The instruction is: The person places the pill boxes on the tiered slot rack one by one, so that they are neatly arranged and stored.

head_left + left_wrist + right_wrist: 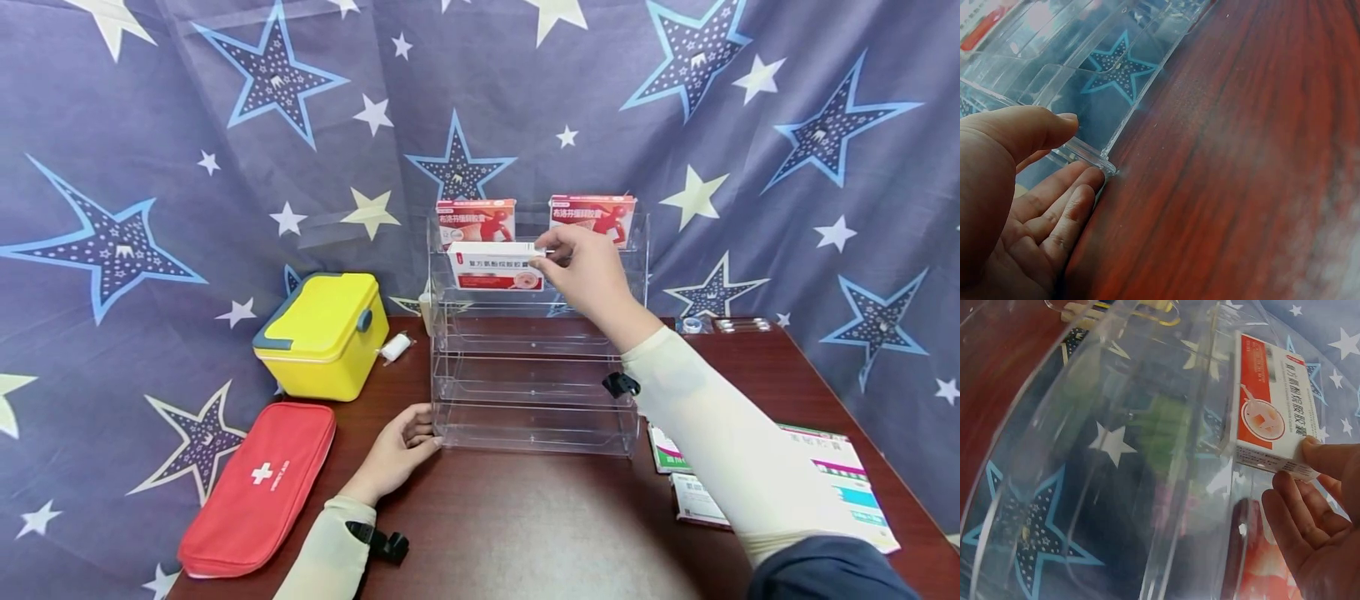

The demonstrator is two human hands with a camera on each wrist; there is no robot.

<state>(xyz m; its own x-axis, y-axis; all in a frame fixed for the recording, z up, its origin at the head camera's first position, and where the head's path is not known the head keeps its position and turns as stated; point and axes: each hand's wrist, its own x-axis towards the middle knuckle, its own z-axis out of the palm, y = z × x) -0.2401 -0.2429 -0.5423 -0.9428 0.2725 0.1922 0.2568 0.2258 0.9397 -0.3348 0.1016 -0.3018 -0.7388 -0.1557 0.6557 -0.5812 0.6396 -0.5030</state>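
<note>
White box: white w/ red band (497,271), held up at the top tier of the clear rack (532,439); in head view overlaps the lower edge of the L red box; can't tell if it touches the tier.
R hand: thumb + fingers (588,271) pinch the white box by its R end; arm reaches across the rack's R side.
L hand: fingers loose, not clenched (397,450), fingertips touching rack's bottom front corner on the L side; thumb sits apart from the fingers, over the corner.
Top tier: L red box (487,218) and R red box (603,215), both upright, gap btwn them; R hand is in front of part of the R one.
Rack: clear plastic, stepped tiers, stands upright on dk red-brown table (525,525).
L of rack: yellow case (315,367) w/ blue-gray latch; sm. white roll in wrap (396,347) btwn case & rack; red first-aid pouch (258,500) lying flat, nearer the person.
R of rack: flat med. boxes (862,504), partly under R forearm in view; tape roll (692,326) near table's back edge.
Sleeves: cream on both forearms (720,425), blk strap at each wrist.
Backdrop: blue-gray curtain w/ stars (330,183).
</note>
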